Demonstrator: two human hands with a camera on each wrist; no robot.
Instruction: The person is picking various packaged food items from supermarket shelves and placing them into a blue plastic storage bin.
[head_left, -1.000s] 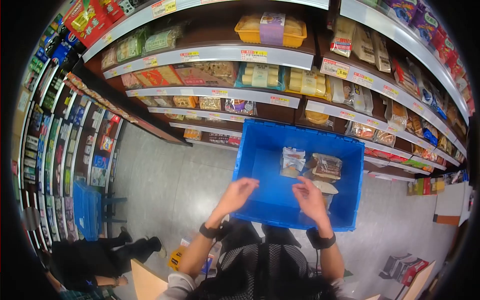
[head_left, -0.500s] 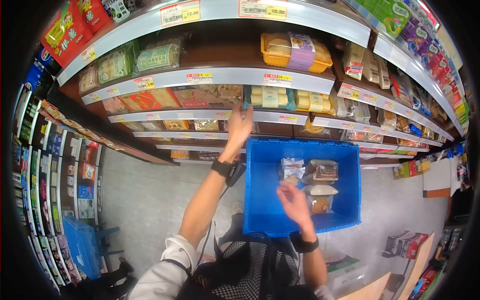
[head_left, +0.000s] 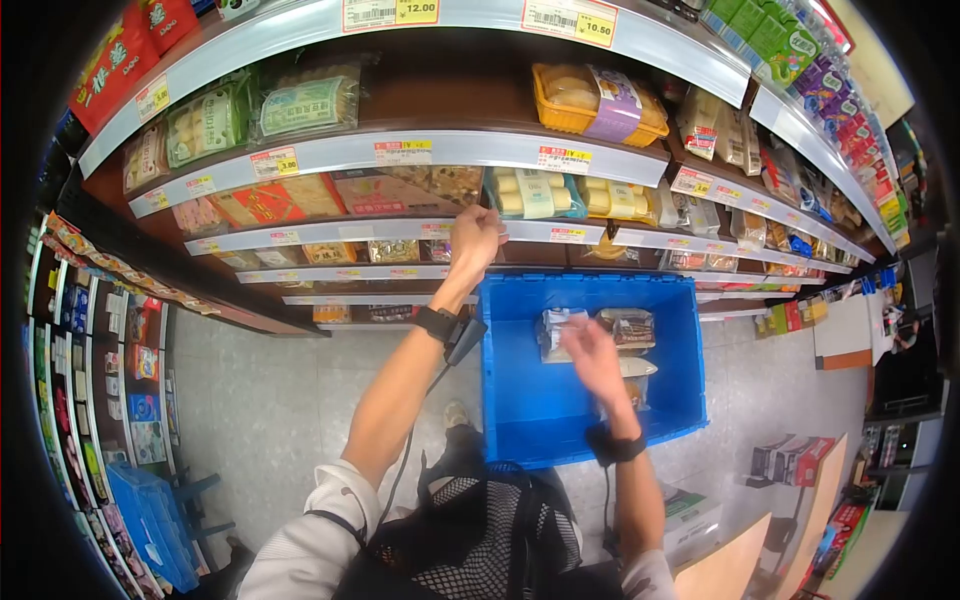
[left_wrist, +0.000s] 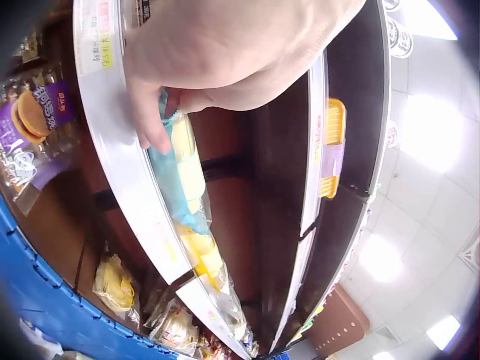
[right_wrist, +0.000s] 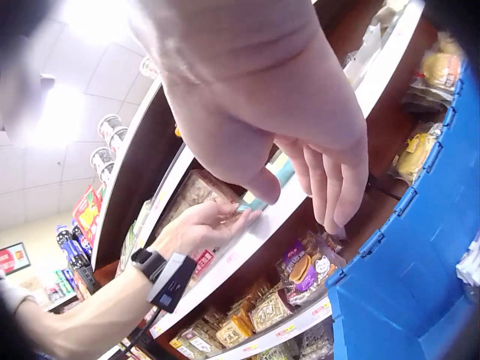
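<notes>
At the shelf edge, my left hand (head_left: 475,243) pinches the near corner of a teal-wrapped pack of pale rolls (head_left: 537,194). In the left wrist view, the thumb and fingers of that hand (left_wrist: 225,52) close on the teal wrapper (left_wrist: 174,184). A yellow-wrapped pack (head_left: 617,200) lies beside it. My right hand (head_left: 597,362) hovers over the blue bin (head_left: 515,395), fingers relaxed and holding nothing. Below it in the bin are a white packet (head_left: 551,338), a brown bread bag (head_left: 630,328) and other bagged items, partly hidden by the hand.
Boxed pastries (head_left: 400,190) sit left of the teal pack. An orange tray of buns (head_left: 570,95) stands on the shelf above. On the floor at the left is a blue folding item (head_left: 150,525); boxes (head_left: 790,458) and a wooden panel (head_left: 725,560) are at the right.
My left hand has gone from above the bin up to the shelf and taken hold of the teal pack's corner. The right hand stays over the bin. The view has shifted closer to the shelves.
</notes>
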